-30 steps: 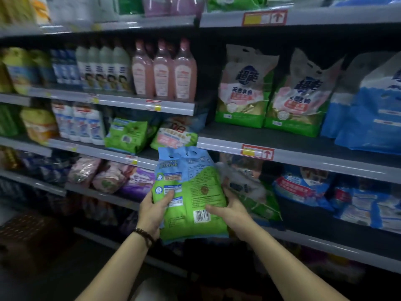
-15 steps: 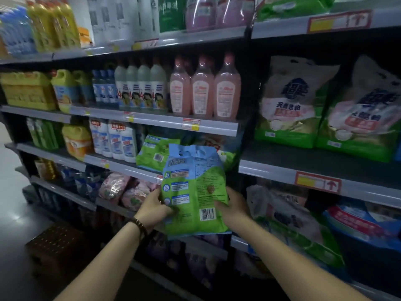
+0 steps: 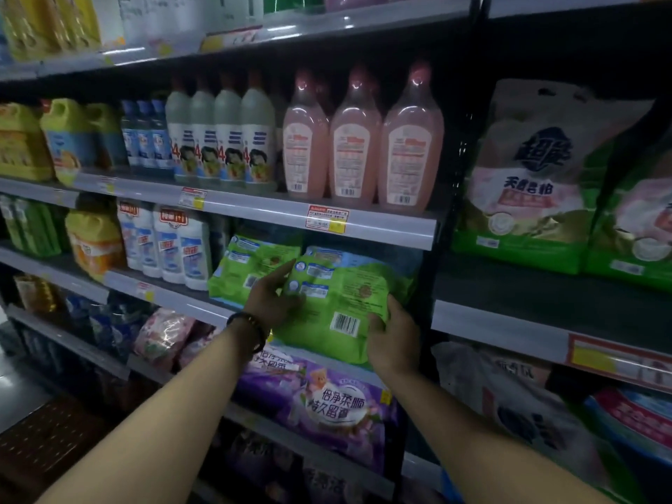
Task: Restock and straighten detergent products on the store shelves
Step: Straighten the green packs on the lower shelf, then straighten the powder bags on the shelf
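Currently both hands on a green detergent bag (image 3: 345, 303), back side w/ barcode facing the camera, blue top edge tucked under the shelf above. Left hand (image 3: 271, 298) grips the bag's left edge, fingers spread and curled onto the front, a dark bead bracelet (image 3: 251, 331) on the wrist. Right hand (image 3: 394, 340) holds the lower right corner, thumb over the front near the barcode, fingers wrapped behind, not visible. Bag is tilted, upper part in the shelf bay, bottom hanging over the shelf edge (image 3: 203, 309); can't tell if it rests on the shelf or is fully carried. Just left of it, touching or nearly so, a second green bag (image 3: 251, 267) of the same kind stands on that shelf, partly covered by the left hand. Further left on same shelf: white bottles w/ blue labels (image 3: 174, 249) and a yellow jug (image 3: 94, 241). Shelf above: three pink bottles (image 3: 360, 143) w/ back labels out, then white bottles w/ cartoon labels (image 3: 222, 136) to their left. Below the held bag a purple softener bag (image 3: 327, 398) lies on the next shelf. Right bay: large pink-and-green powder bags (image 3: 531, 183) standing upright. Lighting dim, label text mostly unreadable.
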`<control>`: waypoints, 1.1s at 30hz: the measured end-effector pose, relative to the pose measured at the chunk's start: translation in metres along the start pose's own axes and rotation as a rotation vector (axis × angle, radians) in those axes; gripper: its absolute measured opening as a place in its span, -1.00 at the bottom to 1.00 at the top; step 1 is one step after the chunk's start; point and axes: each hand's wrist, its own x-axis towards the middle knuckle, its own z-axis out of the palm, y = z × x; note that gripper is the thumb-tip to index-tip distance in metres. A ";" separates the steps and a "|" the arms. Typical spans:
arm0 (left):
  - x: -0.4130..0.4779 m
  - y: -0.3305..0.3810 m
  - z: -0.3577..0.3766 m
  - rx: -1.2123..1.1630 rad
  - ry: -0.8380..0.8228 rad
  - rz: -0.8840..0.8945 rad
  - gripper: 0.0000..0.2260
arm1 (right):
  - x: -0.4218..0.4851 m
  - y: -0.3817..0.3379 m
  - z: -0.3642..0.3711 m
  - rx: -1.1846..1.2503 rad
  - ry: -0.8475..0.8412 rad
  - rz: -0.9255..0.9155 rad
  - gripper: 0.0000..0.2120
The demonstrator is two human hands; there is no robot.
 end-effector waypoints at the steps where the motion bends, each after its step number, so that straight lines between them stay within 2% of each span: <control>1: 0.010 0.004 0.003 0.011 -0.001 0.024 -0.33 | 0.006 -0.001 0.003 0.001 0.032 0.013 -0.54; 7: 0.047 0.000 0.033 -0.059 0.085 0.024 -0.36 | 0.041 0.002 0.011 0.016 0.124 0.019 -0.55; 9: 0.047 -0.016 0.045 0.053 0.119 0.035 -0.36 | 0.041 0.009 0.011 -0.051 0.093 0.022 -0.53; 12: 0.036 -0.033 0.058 0.309 0.316 0.059 -0.41 | 0.027 0.021 0.014 -0.169 0.006 -0.002 -0.45; 14: 0.017 -0.037 0.071 0.423 0.412 0.150 -0.50 | 0.021 0.022 0.014 -0.206 -0.022 0.004 -0.41; 16: -0.006 -0.047 0.087 0.536 0.385 0.265 -0.64 | 0.019 0.021 0.015 -0.230 -0.050 0.026 -0.37; 19: -0.031 -0.060 0.095 0.716 0.220 0.307 -0.61 | 0.013 0.020 0.012 -0.291 -0.115 0.025 -0.30; 23: -0.027 -0.048 0.083 0.706 -0.018 0.099 -0.51 | 0.003 0.019 0.004 -0.253 -0.199 0.006 -0.20; 28: -0.028 -0.019 0.065 0.762 -0.242 -0.131 -0.32 | -0.033 0.016 -0.029 -0.054 -0.198 -0.042 -0.39; 29: -0.032 -0.011 0.064 0.775 -0.251 -0.196 -0.31 | -0.042 0.022 -0.037 -0.017 -0.202 -0.028 -0.44; 31: -0.049 0.008 0.075 0.769 -0.150 -0.271 -0.39 | -0.060 0.036 -0.057 0.043 -0.215 0.010 -0.53; 33: -0.086 0.027 0.103 0.636 -0.013 -0.229 -0.51 | -0.076 0.054 -0.082 0.150 -0.179 0.075 -0.71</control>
